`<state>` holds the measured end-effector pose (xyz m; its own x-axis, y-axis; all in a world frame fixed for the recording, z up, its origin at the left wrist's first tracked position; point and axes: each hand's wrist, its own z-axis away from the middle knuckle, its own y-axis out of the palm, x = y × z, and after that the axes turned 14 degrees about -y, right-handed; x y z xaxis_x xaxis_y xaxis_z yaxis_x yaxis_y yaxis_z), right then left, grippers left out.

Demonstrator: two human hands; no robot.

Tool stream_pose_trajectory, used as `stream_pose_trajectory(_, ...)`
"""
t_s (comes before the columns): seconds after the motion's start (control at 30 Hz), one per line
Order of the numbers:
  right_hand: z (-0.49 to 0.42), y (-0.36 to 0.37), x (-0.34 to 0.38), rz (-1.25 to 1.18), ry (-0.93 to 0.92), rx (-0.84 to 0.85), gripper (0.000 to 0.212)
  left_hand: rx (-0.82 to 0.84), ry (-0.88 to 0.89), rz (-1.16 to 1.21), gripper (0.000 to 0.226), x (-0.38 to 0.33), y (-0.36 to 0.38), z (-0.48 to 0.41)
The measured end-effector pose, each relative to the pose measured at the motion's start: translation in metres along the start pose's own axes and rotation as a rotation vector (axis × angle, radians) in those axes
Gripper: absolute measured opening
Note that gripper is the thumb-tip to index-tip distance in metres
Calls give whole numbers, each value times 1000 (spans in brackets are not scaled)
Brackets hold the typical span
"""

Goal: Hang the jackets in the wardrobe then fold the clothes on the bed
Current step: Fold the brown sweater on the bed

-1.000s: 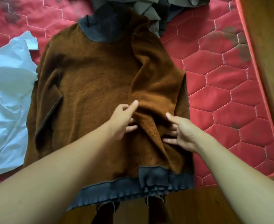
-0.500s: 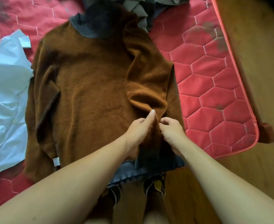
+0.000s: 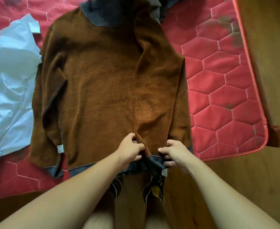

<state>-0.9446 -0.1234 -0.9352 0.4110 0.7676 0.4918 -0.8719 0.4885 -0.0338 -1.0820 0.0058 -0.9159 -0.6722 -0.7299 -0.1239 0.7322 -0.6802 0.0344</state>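
On the bed (image 3: pixel 218 83), the sweater (image 3: pixel 103 96) lies flat, its hem at the near edge. The left hand (image 3: pixel 131 149) and right hand (image 3: pixel 173 152) both pinch the folded-in sleeve (image 3: pixel 152 104) near the hem. An uneven tug could bunch it or drag the sweater floorward.

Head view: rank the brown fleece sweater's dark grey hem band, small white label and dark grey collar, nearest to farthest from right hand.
1. Dark grey hem band: under right hand.
2. Small white label: left, on sleeve.
3. Dark grey collar: far top.
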Motion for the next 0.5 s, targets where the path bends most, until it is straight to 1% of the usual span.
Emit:
stream_pose_trajectory(0.03,2,0,-1,12,-42,5,14,-37,51,-31,31,0,1,1)
stream_pose_trajectory(0.1,7,-2,4,9,-187,-83,11,-77,125,-28,37,-4,4,7)
stream_pose_trajectory(0.13,11,-3,7,2,-258,-149,9,-71,135,3,40,-6,5,7)
stream_pose_trajectory(0.17,15,-4,7,31,-303,-194,12,-77,131,14,42,-7,5,6)
stream_pose_trajectory(0.2,19,-5,7,111,-305,-203,14,-104,128,-8,41,-8,5,5)
stream_pose_trajectory(0.27,24,-6,0,371,-218,-108,14,-178,124,-127,33,-5,1,2)
stream_pose_trajectory(0.3,27,-7,-1,569,-172,-55,20,-214,127,-177,28,-4,-2,3)
stream_pose_trajectory(0.33,28,-9,2,777,-150,-61,28,-256,137,-230,25,-5,-6,4)
stream_pose_trajectory(0.37,27,-10,9,931,-186,-145,33,-317,172,-294,23,-8,-11,6)
stream_pose_trajectory(0.4,26,-10,21,999,-289,-262,33,-393,226,-365,24,-11,-18,7)
stream_pose_trajectory(0.43,23,-8,37,1009,-430,-364,28,-472,294,-438,27,-17,-26,6)
stream_pose_trajectory(0.47,17,-5,53,1014,-591,-428,24,-543,373,-508,31,-24,-34,3)
stream_pose_trajectory(0.5,5,0,67,1052,-729,-447,26,-599,451,-570,35,-32,-41,-1)
